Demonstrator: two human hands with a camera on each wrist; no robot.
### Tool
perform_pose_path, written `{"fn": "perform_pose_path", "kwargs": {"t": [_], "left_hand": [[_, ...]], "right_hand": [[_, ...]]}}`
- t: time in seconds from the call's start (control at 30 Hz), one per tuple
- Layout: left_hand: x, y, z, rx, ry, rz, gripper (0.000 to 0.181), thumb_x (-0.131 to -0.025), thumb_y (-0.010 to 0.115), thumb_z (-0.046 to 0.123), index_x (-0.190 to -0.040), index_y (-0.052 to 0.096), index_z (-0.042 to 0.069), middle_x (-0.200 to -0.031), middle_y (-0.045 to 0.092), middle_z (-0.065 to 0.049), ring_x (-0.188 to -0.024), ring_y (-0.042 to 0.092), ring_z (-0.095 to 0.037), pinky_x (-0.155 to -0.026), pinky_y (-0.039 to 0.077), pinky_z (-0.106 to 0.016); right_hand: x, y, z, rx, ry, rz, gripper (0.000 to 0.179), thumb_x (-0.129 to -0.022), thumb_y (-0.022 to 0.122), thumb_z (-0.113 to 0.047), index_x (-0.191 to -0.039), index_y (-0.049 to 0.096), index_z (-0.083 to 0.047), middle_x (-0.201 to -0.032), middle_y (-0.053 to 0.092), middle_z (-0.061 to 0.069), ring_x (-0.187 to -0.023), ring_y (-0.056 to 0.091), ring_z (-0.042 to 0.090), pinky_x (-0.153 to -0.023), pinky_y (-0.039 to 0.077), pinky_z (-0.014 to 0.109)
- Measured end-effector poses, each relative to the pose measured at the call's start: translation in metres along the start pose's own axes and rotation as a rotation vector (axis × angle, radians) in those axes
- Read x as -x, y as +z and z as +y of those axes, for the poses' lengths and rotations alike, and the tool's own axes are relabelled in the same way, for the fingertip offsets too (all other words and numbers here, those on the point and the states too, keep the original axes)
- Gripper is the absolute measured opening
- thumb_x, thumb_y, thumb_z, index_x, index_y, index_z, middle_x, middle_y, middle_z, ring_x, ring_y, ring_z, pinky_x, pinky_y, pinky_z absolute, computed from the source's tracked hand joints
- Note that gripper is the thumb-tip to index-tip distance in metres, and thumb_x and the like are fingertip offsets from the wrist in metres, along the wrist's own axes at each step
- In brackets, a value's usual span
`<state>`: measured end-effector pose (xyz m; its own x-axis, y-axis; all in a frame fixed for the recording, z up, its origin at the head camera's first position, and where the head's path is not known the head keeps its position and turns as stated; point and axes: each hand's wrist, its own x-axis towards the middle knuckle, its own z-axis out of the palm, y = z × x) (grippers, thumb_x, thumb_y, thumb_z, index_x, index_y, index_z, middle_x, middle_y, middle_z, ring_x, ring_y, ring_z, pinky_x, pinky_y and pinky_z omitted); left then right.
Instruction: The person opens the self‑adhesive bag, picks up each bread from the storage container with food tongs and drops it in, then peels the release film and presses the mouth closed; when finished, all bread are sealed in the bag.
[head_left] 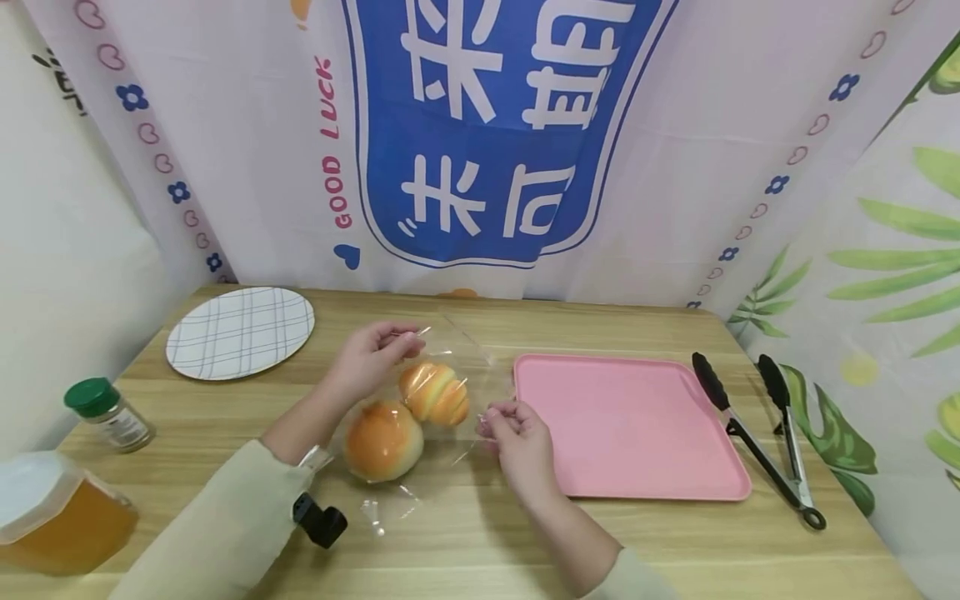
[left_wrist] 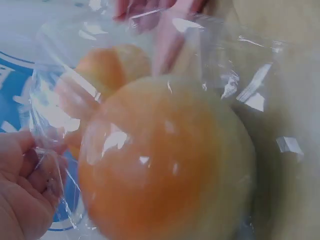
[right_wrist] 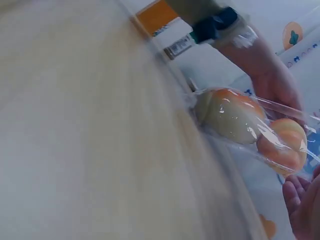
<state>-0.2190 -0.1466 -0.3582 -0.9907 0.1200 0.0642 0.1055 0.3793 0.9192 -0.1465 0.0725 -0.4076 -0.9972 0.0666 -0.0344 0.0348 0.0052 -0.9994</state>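
Observation:
A clear plastic bag (head_left: 480,379) holds a round golden bun (head_left: 382,442) and a small croissant-shaped bread (head_left: 435,393). My left hand (head_left: 369,360) pinches the far left edge of the bag; in the left wrist view this hand (left_wrist: 27,185) has curled fingers against the film. On the other side, my right hand (head_left: 522,442) pinches the bag's right edge between thumb and fingers. The right wrist view shows the bag slung between both hands, with the bun (right_wrist: 232,115) nearer the table edge and the croissant (right_wrist: 284,142) close to the right fingertips.
A pink tray (head_left: 630,429) lies right of the bag, with black-tipped tongs (head_left: 772,458) spread beside it. At the back left is a checked plate (head_left: 240,333). A green-capped jar (head_left: 112,417) and a lidded amber container (head_left: 67,521) stand at the left.

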Motion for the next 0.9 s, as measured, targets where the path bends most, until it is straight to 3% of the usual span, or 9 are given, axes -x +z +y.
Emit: {"fn": "perform_pose_path", "kwargs": {"t": [0.07,0.17,0.3,0.43,0.57,0.67,0.73,0.9], "left_hand": [[0.01,-0.002,0.004,0.069,0.013,0.06,0.033,-0.102,0.054,0.019,-0.125,0.061,-0.003,-0.114,0.071,-0.019,-0.097,0.071,-0.011,-0.092,0.058,-0.029],[0.026,-0.004,0.011,0.182,0.026,0.134,0.03,-0.1,0.057,0.018,-0.118,0.062,-0.006,-0.104,0.076,-0.005,-0.089,0.068,0.001,-0.086,0.058,-0.019],[0.043,-0.003,0.019,0.292,0.113,0.195,0.027,-0.1,0.056,0.013,-0.11,0.061,-0.012,-0.089,0.074,0.016,-0.086,0.069,0.0,-0.083,0.058,-0.017],[0.054,0.005,0.028,0.316,0.225,0.226,0.023,-0.099,0.055,0.008,-0.105,0.063,-0.013,-0.089,0.072,0.02,-0.087,0.07,-0.002,-0.085,0.059,-0.02],[0.058,0.013,0.037,0.289,0.307,0.24,0.019,-0.098,0.057,0.005,-0.104,0.066,-0.011,-0.09,0.072,0.02,-0.082,0.067,-0.002,-0.079,0.059,-0.019],[0.057,0.016,0.036,0.297,0.326,0.261,0.018,-0.097,0.058,0.003,-0.104,0.066,-0.012,-0.092,0.072,0.022,-0.083,0.066,-0.002,-0.078,0.058,-0.017],[0.058,0.017,0.031,0.347,0.305,0.276,0.018,-0.098,0.057,0.004,-0.104,0.065,-0.012,-0.094,0.072,0.021,-0.087,0.067,-0.001,-0.082,0.057,-0.016],[0.06,0.018,0.016,0.568,0.201,0.289,0.015,-0.101,0.052,0.006,-0.096,0.067,0.007,-0.094,0.075,0.014,-0.093,0.071,-0.003,-0.09,0.057,-0.021]], "right_hand": [[-0.002,-0.004,-0.009,0.008,-0.046,0.011,0.019,-0.097,0.055,-0.007,-0.109,0.058,0.007,-0.103,0.07,0.023,-0.083,0.069,0.012,-0.075,0.062,0.026],[-0.004,-0.01,-0.022,-0.013,-0.133,0.007,0.018,-0.098,0.055,-0.007,-0.107,0.058,0.009,-0.105,0.068,0.024,-0.087,0.068,0.012,-0.078,0.06,0.024],[-0.006,-0.016,-0.04,-0.02,-0.243,-0.013,0.018,-0.098,0.056,-0.004,-0.106,0.058,0.011,-0.105,0.068,0.027,-0.087,0.067,0.007,-0.079,0.058,0.021],[-0.008,-0.019,-0.056,0.033,-0.318,-0.017,0.015,-0.097,0.057,-0.003,-0.103,0.061,0.01,-0.102,0.069,0.027,-0.084,0.066,0.003,-0.076,0.057,0.018],[-0.011,-0.018,-0.067,0.136,-0.353,-0.012,0.016,-0.096,0.061,-0.008,-0.103,0.066,0.005,-0.1,0.07,0.024,-0.083,0.064,0.005,-0.074,0.055,0.017],[-0.017,-0.023,-0.07,0.171,-0.347,0.001,0.016,-0.096,0.062,-0.01,-0.102,0.068,0.004,-0.1,0.069,0.022,-0.082,0.063,0.006,-0.074,0.055,0.018],[-0.022,-0.029,-0.07,0.149,-0.327,0.0,0.017,-0.096,0.061,-0.009,-0.104,0.067,0.006,-0.101,0.069,0.022,-0.083,0.063,0.004,-0.077,0.056,0.019],[-0.033,-0.042,-0.065,0.037,-0.244,-0.029,0.017,-0.099,0.055,-0.005,-0.105,0.063,0.008,-0.097,0.073,0.006,-0.086,0.066,0.005,-0.082,0.058,0.021]]}}
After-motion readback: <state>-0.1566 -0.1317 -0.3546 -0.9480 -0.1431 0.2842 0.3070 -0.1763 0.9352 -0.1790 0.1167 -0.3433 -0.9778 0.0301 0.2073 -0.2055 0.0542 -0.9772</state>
